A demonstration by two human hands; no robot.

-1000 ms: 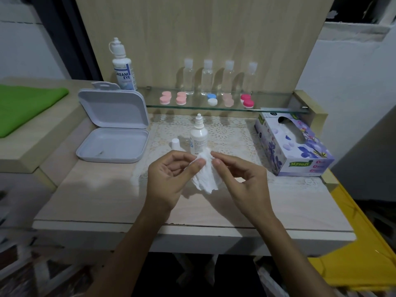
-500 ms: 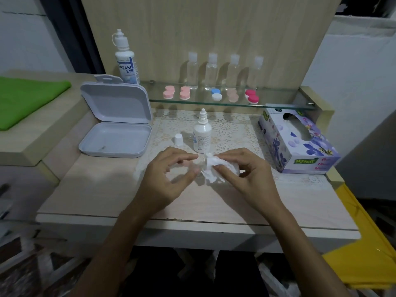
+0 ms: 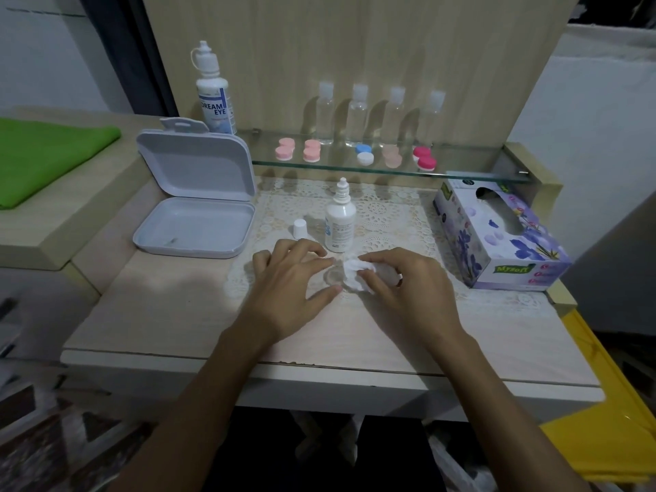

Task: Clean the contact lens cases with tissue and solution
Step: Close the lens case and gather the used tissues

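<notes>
Both hands low; right fingers (image 3: 376,278) bunching tissue (image 3: 355,275).

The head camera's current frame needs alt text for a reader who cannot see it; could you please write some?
Two bare hands work at a table: the right hand grips a crumpled white tissue against a small clear lens case pinched by the left hand. Behind them stands an uncapped solution bottle, with coloured lens cases on a glass shelf.

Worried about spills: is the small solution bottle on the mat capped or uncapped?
Uncapped. The small solution bottle stands upright with its nozzle bare; its white cap sits beside it.
</notes>
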